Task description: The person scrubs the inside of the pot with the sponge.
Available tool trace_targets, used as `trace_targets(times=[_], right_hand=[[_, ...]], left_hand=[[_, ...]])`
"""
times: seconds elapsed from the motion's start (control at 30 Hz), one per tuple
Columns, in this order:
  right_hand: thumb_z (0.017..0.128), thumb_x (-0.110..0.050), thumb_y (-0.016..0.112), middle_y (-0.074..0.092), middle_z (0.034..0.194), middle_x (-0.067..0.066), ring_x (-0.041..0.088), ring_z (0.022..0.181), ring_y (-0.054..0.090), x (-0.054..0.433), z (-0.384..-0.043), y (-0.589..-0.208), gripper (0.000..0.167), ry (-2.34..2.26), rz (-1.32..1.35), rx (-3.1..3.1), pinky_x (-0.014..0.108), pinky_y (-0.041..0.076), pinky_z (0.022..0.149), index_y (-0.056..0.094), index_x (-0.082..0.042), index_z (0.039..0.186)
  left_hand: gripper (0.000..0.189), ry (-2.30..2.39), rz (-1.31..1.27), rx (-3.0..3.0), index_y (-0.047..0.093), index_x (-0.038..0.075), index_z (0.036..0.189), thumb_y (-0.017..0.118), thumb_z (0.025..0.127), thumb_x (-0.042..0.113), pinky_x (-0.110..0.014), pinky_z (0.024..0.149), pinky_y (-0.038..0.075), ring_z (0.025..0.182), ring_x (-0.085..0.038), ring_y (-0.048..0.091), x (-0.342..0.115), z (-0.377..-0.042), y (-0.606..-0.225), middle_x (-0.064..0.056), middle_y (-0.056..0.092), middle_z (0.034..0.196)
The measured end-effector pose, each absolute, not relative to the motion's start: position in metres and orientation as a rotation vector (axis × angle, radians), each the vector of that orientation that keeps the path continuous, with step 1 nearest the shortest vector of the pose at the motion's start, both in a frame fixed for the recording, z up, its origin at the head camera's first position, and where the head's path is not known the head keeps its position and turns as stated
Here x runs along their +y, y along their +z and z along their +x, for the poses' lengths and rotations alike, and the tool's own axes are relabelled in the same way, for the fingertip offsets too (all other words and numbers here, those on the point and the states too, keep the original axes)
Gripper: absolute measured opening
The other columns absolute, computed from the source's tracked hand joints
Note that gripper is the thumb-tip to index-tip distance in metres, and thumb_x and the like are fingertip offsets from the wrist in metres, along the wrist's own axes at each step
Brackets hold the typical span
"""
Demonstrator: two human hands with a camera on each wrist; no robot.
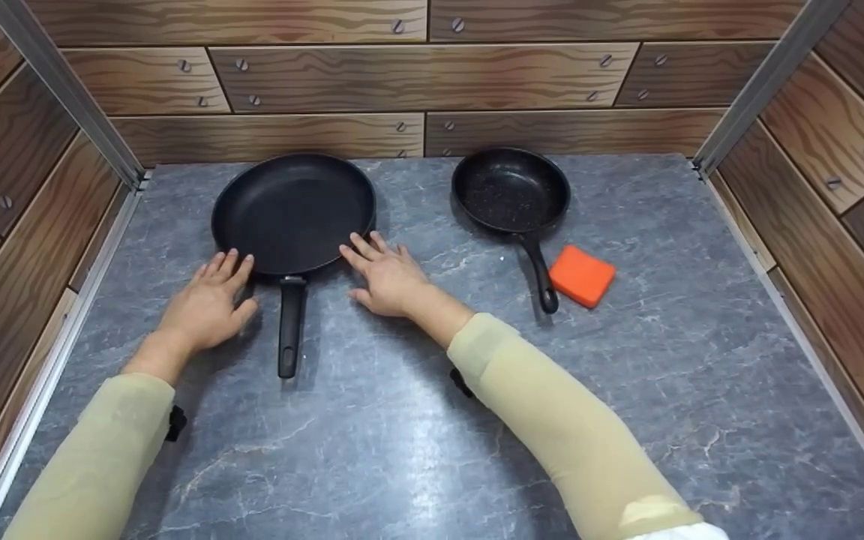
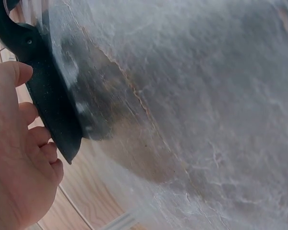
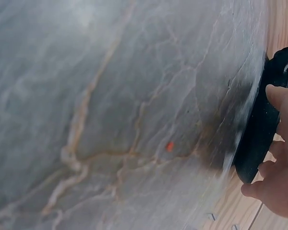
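The large black pan [image 1: 293, 214] is lying on the worktop [image 1: 417, 435], its long handle [image 1: 292, 330] pointing back toward the person. The left hand [image 1: 207, 304] is reaching to the near left edge of the large pan, its fingers extending loosely and touching the pan's side rather than gripping it. The right hand [image 1: 389, 277] is meeting the pan's near right edge in the same manner, fingers spreading (the thumb is pointing inward, toward the pan's handle). Neither hand is closing around anything.

To the right of the large pan, well apart from it, a smaller black pan [image 1: 511, 187] is sitting upright, its curved handle [image 1: 538, 274] also slanting toward the person. Farther right of the large pan, an orange block [image 1: 583, 276] is lying just beside that curved handle; whether the two are touching, one cannot tell.

Nearer the person than the large pan, pale yellow sleeves [image 1: 94, 457] are covering both forearms. Behind the large pan, a wood-patterned wall [image 1: 417, 79] is rising, showing printed screw heads, and metal posts [image 1: 64, 86] are standing at its two sides.
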State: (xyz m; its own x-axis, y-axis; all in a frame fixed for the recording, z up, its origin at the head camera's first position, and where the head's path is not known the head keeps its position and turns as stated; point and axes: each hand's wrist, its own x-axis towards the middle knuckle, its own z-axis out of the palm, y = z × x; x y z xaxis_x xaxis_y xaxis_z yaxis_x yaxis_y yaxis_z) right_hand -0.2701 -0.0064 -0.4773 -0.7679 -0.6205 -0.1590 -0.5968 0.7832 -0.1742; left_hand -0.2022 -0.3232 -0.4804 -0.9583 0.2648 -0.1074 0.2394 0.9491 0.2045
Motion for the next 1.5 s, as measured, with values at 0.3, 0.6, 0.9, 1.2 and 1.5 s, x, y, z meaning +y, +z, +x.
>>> trace_targets(times=[0.3, 0.6, 0.9, 1.2, 1.5], right_hand=[[0.108, -0.049, 0.058, 0.010, 0.178, 0.001, 0.030, 0.163, 0.008, -0.005, -0.268, -0.477, 0.076, -0.117, -0.961, 2.777, 0.063, 0.021, 0.127, 0.022, -0.026, 0.171], [0.109, -0.047, 0.058, 0.013, 0.177, 0.003, 0.030, 0.163, 0.009, 0.013, -0.261, -0.477, 0.074, -0.100, -0.989, 2.802, 0.062, 0.021, 0.128, 0.024, -0.024, 0.171], [0.109, -0.045, 0.059, 0.016, 0.177, 0.003, 0.029, 0.163, 0.010, 0.031, -0.249, -0.475, 0.073, -0.132, -0.993, 2.798, 0.061, 0.018, 0.128, 0.027, -0.022, 0.170], [0.109, -0.043, 0.059, 0.018, 0.176, 0.005, 0.032, 0.162, 0.013, 0.050, -0.240, -0.475, 0.071, -0.129, -1.020, 2.814, 0.060, 0.018, 0.128, 0.029, -0.021, 0.170], [0.109, -0.040, 0.060, 0.023, 0.175, 0.009, 0.036, 0.161, 0.017, 0.071, -0.227, -0.475, 0.069, -0.169, -1.046, 2.824, 0.063, 0.022, 0.127, 0.033, -0.018, 0.168]], left_hand=[[0.076, 0.298, 0.377, 2.964, 0.020, 0.001, 0.168, 0.052, 0.109, 0.037, -0.060, 0.129, 0.011, 0.159, -0.048, 0.010, -0.318, -0.196, -0.479, -0.030, 0.014, 0.171], [0.076, 0.304, 0.445, 3.001, 0.025, -0.001, 0.167, 0.055, 0.108, 0.036, -0.059, 0.129, 0.015, 0.158, -0.048, 0.015, -0.304, -0.189, -0.479, -0.032, 0.018, 0.170], [0.075, 0.301, 0.475, 3.024, 0.026, -0.002, 0.166, 0.056, 0.107, 0.036, -0.060, 0.129, 0.014, 0.158, -0.049, 0.017, -0.287, -0.180, -0.483, -0.032, 0.021, 0.169], [0.077, 0.299, 0.505, 3.047, 0.028, 0.000, 0.166, 0.058, 0.106, 0.036, -0.060, 0.129, 0.016, 0.157, -0.049, 0.019, -0.271, -0.171, -0.484, -0.031, 0.023, 0.168], [0.076, 0.287, 0.549, 3.054, 0.030, 0.001, 0.165, 0.059, 0.105, 0.037, -0.058, 0.129, 0.019, 0.157, -0.047, 0.022, -0.256, -0.162, -0.484, -0.031, 0.025, 0.168]])
